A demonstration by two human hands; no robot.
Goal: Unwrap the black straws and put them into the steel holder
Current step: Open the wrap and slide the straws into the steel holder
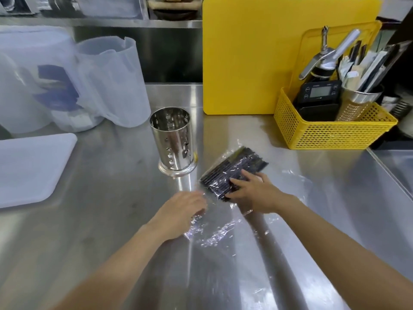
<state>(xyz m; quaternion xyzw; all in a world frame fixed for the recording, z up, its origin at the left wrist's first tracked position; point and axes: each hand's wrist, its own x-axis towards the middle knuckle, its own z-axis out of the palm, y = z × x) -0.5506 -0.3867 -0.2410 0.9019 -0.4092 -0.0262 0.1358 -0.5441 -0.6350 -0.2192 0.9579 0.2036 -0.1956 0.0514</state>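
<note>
A flat bundle of black straws (232,168) lies on the steel counter, still partly under clear plastic wrap (219,231) that spreads toward me. My right hand (252,191) rests on the near end of the bundle, fingers pressed onto the straws. My left hand (181,211) is blurred and pinches the loose wrap just left of the bundle. The perforated steel holder (173,142) stands upright and empty, a short way up and left of the straws.
A white tray (29,168) lies at the left edge, translucent plastic jugs (107,81) behind it. A yellow cutting board (245,54) leans at the back. A yellow basket (330,130) with a scale and utensils sits at the right.
</note>
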